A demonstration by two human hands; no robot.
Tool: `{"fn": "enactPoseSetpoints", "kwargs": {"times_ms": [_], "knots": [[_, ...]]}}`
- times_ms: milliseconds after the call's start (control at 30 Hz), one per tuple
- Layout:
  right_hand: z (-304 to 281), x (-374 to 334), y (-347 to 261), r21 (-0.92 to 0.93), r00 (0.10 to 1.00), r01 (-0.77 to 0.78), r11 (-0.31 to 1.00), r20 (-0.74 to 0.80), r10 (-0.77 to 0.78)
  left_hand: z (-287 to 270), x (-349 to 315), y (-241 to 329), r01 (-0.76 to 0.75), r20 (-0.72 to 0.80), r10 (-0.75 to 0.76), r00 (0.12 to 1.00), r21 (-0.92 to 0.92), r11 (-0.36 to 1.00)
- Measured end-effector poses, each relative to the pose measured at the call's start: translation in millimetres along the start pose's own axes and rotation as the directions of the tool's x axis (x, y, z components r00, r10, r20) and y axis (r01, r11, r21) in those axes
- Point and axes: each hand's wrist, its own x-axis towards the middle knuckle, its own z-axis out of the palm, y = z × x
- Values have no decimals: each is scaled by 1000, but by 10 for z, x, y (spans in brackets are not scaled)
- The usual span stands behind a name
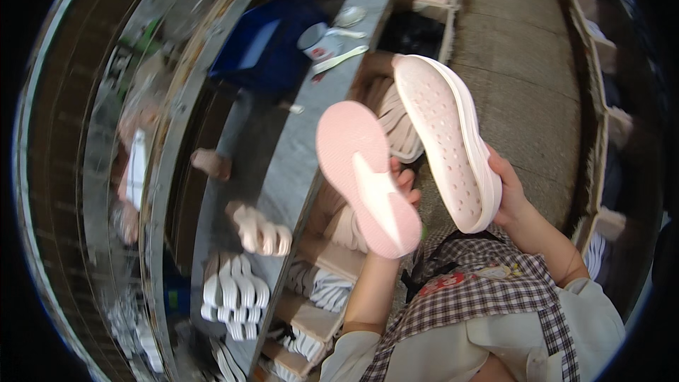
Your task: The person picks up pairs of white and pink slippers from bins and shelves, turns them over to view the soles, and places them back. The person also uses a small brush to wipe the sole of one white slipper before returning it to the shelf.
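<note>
My left hand point(404, 180) is closed around the edge of a shoe sole point(353, 134), its fingers partly hidden behind it. That sole shows its pink textured tread with a white patch along the middle and heel. Closed on the outer side of a second shoe sole point(442, 145) is my right hand point(506, 187). This one is pale pinkish white, with its hollow upper side and rows of small holes facing me. Both soles are held up side by side, tilted, with a narrow gap between them.
A grey workbench point(300, 138) on the left carries a blue crate point(265, 42), a white tin point(318, 44), a white-handled tool point(341, 60) and stacked white soles point(235, 290). Boxes of soles point(336, 258) stand below its edge. More boxes point(608, 223) line the aisle's right side.
</note>
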Motion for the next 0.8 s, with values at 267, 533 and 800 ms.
{"fn": "enactPoseSetpoints", "kwargs": {"times_ms": [267, 533, 800], "knots": [[84, 418, 995, -497, 952, -190, 847, 117, 283, -239, -658, 655, -27, -385, 278, 880, 544, 839], [47, 631, 1899, -720, 680, -139, 680, 430, 594, 67, -1589, 661, 97, -41, 883, 468, 995, -5], [81, 721, 2077, -433, 584, -750, 501, -75, 809, 184, -1809, 638, 231, 62, 883, 465, 955, -188]]}}
